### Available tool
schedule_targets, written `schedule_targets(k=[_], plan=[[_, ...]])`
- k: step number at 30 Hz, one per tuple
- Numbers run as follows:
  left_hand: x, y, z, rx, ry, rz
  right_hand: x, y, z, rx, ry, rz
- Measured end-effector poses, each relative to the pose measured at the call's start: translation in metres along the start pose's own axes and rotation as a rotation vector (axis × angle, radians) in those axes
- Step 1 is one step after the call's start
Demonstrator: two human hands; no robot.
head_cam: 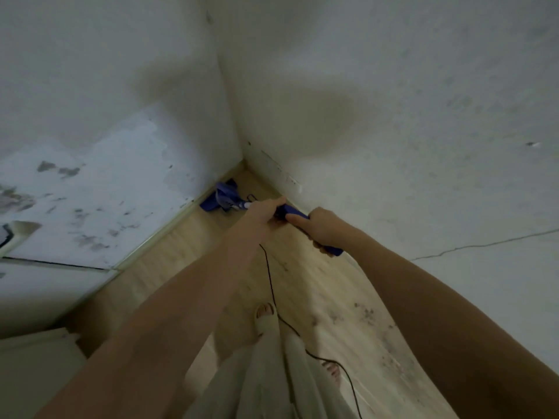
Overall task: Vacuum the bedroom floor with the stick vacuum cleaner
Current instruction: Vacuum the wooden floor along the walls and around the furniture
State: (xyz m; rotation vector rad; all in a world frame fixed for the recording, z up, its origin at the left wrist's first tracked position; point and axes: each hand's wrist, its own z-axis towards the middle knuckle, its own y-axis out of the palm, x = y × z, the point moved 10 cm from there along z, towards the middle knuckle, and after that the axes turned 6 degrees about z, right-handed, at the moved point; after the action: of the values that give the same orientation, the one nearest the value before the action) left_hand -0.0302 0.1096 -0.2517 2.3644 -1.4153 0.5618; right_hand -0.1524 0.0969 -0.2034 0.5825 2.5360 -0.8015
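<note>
Both arms reach out nearly straight toward the room corner. Left hand (266,208) has its grip wrapped over the blue stick vacuum (290,211) further down the shaft; right hand (325,229) has its grip curled round the handle end, thumb along the top. Vacuum head (222,198) sits on the wood floor (302,276), tucked against the left-hand wall's skirting. Black cord (272,285) trails back between the feet.

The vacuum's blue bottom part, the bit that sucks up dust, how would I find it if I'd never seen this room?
Look where the two white walls meet the wooden floor. In that corner sits the vacuum head, at the far end of the stick vacuum gripped by the left hand and right hand. It's the only blue-purple thing lying on the floor.
</note>
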Motion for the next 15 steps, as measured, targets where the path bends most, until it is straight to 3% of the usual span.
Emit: schedule_targets(k=[10,15], plan=[[0.025,-0.011,0.0,-0.034,0.007,0.209,-0.023,0.003,0.002,0.057,0.007,-0.012],[0.012,-0.014,-0.01,-0.074,-0.003,0.12,-0.016,0.016,-0.007,0.048,0.03,0.014]])
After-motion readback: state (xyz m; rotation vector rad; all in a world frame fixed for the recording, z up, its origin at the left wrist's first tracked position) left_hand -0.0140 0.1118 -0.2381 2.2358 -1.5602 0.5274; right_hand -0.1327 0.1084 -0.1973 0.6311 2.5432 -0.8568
